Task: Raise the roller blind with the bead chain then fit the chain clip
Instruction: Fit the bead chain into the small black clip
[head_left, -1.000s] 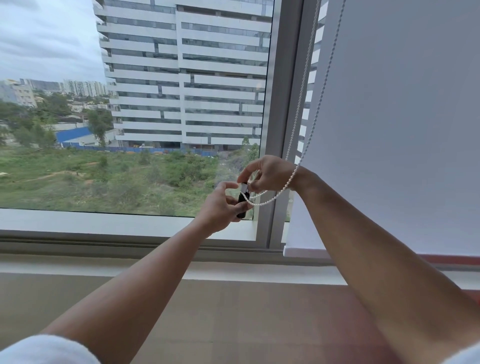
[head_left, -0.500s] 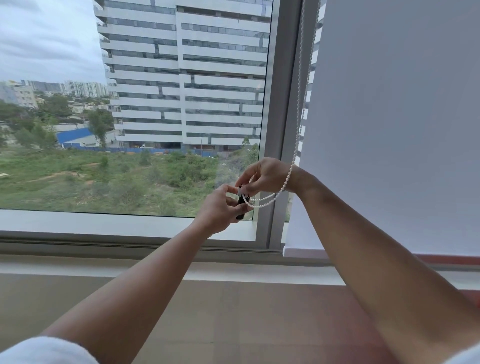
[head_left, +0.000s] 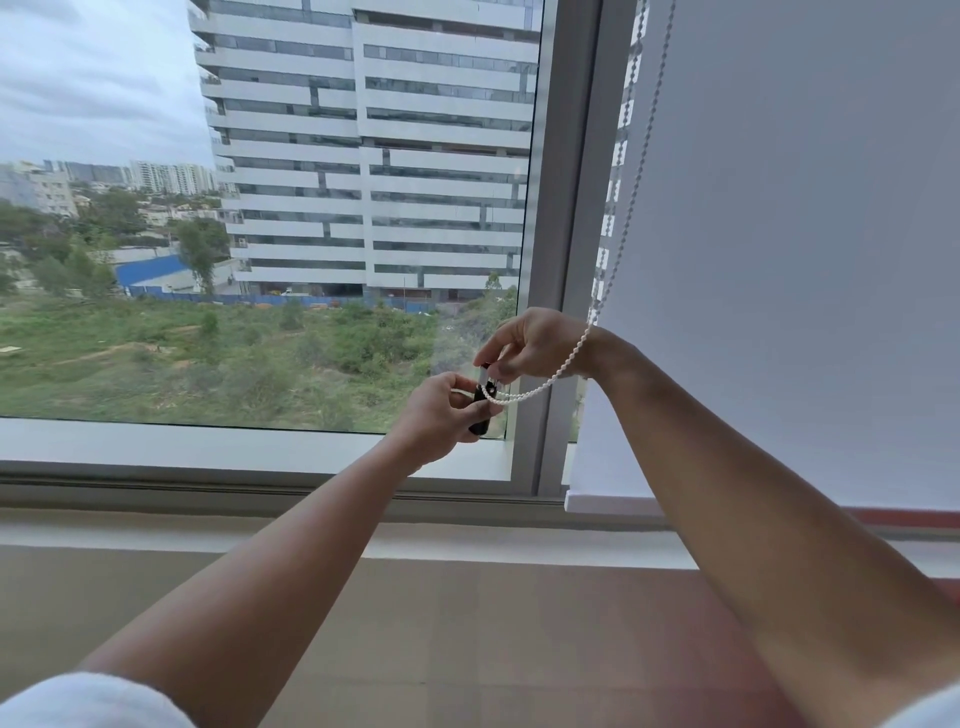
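A white bead chain (head_left: 630, 208) hangs down along the left edge of a white roller blind (head_left: 810, 249) and loops over my right wrist. The loop's lower end (head_left: 524, 395) runs into a small black chain clip (head_left: 482, 408). My left hand (head_left: 441, 415) grips the clip's body from the left. Directly above, my right hand (head_left: 530, 343) pinches the top of the clip where the chain enters. Both hands are in front of the grey window post (head_left: 558, 249). The blind's bottom bar (head_left: 608, 501) sits low, near the sill.
A large window pane (head_left: 260, 208) to the left shows a tall building and green ground. The white sill (head_left: 208, 447) and grey frame run below. Under them is a tan and reddish wall surface (head_left: 467, 623).
The chain's hanging strands have swung from near-vertical back to slanting right. Both hands stay on the clip, with the loop pulled slightly tighter.
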